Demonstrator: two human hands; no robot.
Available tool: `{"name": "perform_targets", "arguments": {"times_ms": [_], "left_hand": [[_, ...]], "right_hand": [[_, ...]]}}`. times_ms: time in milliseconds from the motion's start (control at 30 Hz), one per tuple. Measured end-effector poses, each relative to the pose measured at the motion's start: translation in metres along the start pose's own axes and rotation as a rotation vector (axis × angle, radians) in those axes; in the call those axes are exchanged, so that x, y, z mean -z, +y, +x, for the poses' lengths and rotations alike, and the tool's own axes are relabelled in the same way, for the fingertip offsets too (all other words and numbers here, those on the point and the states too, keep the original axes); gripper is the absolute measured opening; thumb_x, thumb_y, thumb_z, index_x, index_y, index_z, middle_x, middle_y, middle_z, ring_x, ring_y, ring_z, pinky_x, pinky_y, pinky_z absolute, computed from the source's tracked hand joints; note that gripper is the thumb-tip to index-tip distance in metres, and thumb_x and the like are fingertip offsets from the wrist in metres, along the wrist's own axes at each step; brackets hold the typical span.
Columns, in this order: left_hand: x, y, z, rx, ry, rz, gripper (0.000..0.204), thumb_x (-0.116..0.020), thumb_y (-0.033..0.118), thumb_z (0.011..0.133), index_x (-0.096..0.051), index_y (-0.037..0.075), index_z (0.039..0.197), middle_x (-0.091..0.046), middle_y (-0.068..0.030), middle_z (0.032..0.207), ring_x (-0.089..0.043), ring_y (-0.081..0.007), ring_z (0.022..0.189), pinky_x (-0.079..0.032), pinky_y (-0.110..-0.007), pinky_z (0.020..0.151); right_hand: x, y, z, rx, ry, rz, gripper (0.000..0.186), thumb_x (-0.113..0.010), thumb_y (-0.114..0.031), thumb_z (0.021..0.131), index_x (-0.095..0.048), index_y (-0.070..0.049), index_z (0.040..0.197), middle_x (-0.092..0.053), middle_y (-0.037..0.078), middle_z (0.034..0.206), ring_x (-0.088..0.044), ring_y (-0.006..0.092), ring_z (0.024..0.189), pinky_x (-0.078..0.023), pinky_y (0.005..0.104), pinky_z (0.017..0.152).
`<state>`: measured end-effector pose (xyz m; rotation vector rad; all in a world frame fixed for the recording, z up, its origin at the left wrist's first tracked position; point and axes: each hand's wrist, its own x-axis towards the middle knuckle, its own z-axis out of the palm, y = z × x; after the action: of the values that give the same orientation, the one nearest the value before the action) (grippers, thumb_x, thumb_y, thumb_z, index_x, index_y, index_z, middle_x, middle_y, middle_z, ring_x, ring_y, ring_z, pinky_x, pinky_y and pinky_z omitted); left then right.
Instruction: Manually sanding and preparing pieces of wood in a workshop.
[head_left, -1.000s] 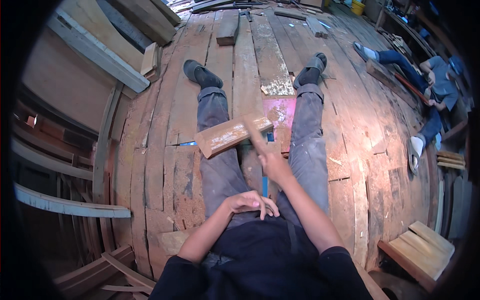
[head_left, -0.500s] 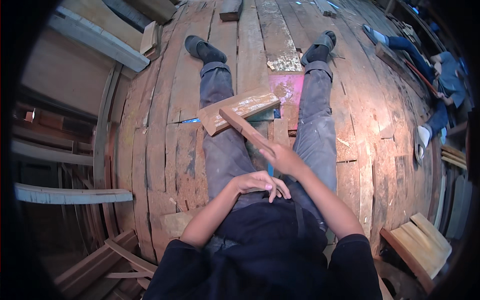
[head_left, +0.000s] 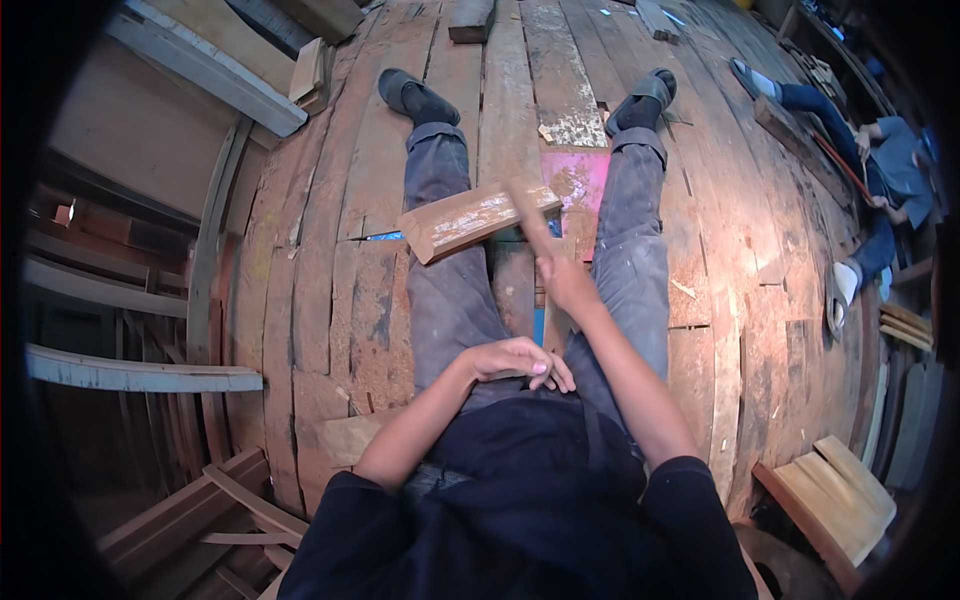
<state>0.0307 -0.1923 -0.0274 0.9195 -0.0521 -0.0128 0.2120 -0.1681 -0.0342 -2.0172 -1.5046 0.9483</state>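
Observation:
My right hand [head_left: 568, 286] is wrapped round a flat wooden stick [head_left: 531, 222], blurred by motion. Its far end reaches over the right end of a thick wooden block [head_left: 470, 222]; whether they touch I cannot tell. The block lies slantwise between my outstretched legs, its left end over my left leg, with whitish marks on its upper face. My left hand [head_left: 515, 362] rests at my lap, loosely bent with fingers apart, and no object shows in it.
I sit on a plank floor [head_left: 320, 330] with gaps and sawdust. Timber beams [head_left: 150, 372] stick out on the left. Pale boards [head_left: 835, 500] lie at lower right. Another person [head_left: 895, 165] sits at far right beside a beam [head_left: 800, 145], holding a reddish rod [head_left: 842, 165].
The stick in my right hand has swung to the right along the block, from its left part to its right end. My left hand stays at my lap, its fingers slightly more curled.

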Motion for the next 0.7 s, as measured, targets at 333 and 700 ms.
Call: {"name": "perform_targets", "arguments": {"times_ms": [333,700], "left_hand": [[0.006,-0.011,0.006,0.164,0.178,0.044,0.032,-0.056,0.03,0.101,-0.066,0.001,0.099,-0.066,-0.0111,0.115,-0.061,-0.0148,0.104,-0.048,-0.028,0.09],[0.001,-0.017,0.009,0.205,0.162,0.345,0.022,-0.05,0.011,0.099,-0.064,0.0,0.112,-0.062,-0.0065,0.108,-0.057,-0.0147,0.097,-0.046,-0.029,0.089]], "right_hand": [[0.003,0.031,0.004,0.343,-0.116,0.051,0.051,-0.058,-0.03,0.094,-0.048,-0.016,0.142,-0.066,0.028,0.105,-0.061,0.0475,0.101,-0.049,0.0496,0.086],[0.026,0.002,-0.019,0.248,-0.167,0.03,0.053,-0.057,-0.029,0.096,-0.043,-0.023,0.146,-0.061,0.028,0.119,-0.059,0.0454,0.109,-0.047,0.0471,0.094]]}}
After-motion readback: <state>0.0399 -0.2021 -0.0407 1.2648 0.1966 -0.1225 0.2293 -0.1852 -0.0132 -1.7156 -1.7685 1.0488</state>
